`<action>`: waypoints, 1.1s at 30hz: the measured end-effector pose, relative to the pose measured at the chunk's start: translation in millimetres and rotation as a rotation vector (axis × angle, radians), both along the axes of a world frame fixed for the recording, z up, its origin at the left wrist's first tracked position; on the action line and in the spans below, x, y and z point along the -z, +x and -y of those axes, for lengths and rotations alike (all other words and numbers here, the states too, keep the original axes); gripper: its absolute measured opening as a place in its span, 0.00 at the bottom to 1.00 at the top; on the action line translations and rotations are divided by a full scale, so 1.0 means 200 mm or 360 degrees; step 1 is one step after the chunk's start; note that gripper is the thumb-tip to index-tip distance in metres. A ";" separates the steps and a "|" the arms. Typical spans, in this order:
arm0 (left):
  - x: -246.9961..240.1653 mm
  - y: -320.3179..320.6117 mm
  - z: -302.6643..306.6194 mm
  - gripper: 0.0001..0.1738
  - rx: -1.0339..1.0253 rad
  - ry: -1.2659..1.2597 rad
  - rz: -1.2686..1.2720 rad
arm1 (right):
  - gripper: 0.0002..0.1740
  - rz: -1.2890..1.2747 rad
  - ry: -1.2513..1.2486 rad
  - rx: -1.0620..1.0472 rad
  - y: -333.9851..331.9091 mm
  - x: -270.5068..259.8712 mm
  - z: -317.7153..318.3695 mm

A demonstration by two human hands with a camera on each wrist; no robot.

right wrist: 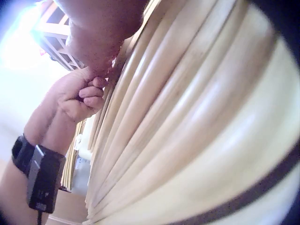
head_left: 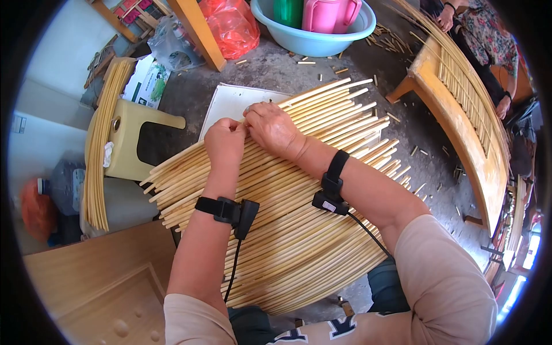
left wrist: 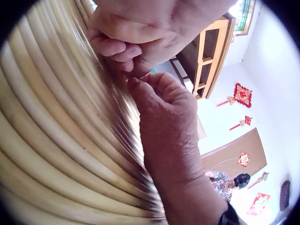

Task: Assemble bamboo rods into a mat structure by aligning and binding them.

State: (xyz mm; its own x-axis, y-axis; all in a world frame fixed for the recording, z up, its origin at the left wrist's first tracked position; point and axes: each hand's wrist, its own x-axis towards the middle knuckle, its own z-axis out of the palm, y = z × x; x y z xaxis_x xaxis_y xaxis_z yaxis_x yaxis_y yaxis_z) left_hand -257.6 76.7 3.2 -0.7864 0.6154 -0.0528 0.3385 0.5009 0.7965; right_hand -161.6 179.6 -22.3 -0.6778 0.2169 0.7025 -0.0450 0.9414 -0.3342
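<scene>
A wide layer of slim, pale yellow rods (head_left: 276, 230) lies side by side in front of me, its ends uneven. My left hand (head_left: 223, 141) and right hand (head_left: 273, 129) meet at the far edge of this layer, fingertips close together. In the left wrist view, the curled fingers of the left hand (left wrist: 140, 28) and the thumb and bent fingers of the right hand (left wrist: 166, 117) pinch at one spot just over the rods. The fingers hide what they pinch; I cannot tell what it is. Thumb and knuckles of the left hand (right wrist: 77, 96) show beside the rods in the right wrist view.
A white board (head_left: 221, 100) shows beneath the rods. More rods (head_left: 100, 167) lie across a cream stool (head_left: 129, 149) on the left. Beyond stand a blue basin (head_left: 322, 45) and red bag (head_left: 230, 29). A person works at a curved wooden frame (head_left: 454, 126) on the right; offcuts litter the floor.
</scene>
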 end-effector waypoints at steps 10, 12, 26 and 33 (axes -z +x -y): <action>-0.01 -0.03 0.01 0.04 0.0337 -0.0069 -0.1242 | 0.04 0.0297 -0.0214 -0.0074 -0.09 -0.03 -0.07; 0.00 -0.06 0.02 0.04 0.0343 -0.0038 -0.1178 | 0.05 0.0345 -0.0257 -0.0065 -0.11 -0.02 -0.07; -0.01 -0.07 0.02 0.03 0.0373 -0.0137 -0.0902 | 0.07 0.0617 -0.0659 0.0088 -0.17 -0.04 -0.08; 0.01 -0.06 0.02 0.04 0.0315 -0.0020 -0.0916 | 0.05 0.0465 -0.0489 0.0071 -0.17 0.01 -0.05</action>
